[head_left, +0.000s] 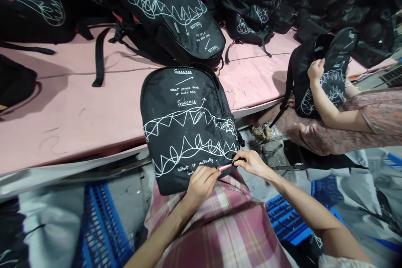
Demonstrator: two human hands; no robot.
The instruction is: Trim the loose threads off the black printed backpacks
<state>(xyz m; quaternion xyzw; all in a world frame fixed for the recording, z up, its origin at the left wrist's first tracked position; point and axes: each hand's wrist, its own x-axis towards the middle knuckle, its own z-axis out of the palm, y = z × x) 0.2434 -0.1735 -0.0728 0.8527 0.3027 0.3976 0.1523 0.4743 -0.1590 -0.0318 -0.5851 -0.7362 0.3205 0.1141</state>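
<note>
A black backpack (185, 121) with white scribble lines and the word "Success" leans from the pink table edge (78, 109) down onto my lap. My left hand (201, 182) is closed at the bag's lower edge and pinches a small red-and-white item (225, 167). My right hand (253, 162) is closed in a pinch on the other, dark end of that item, against the bag's lower right corner. Both hands are close together above my plaid-covered lap.
Several more black printed backpacks (169, 8) are piled at the back of the pink table. A co-worker at the right holds another backpack (326, 71) with a hand (315, 69). Blue plastic crates (100, 222) stand on the floor either side of my legs.
</note>
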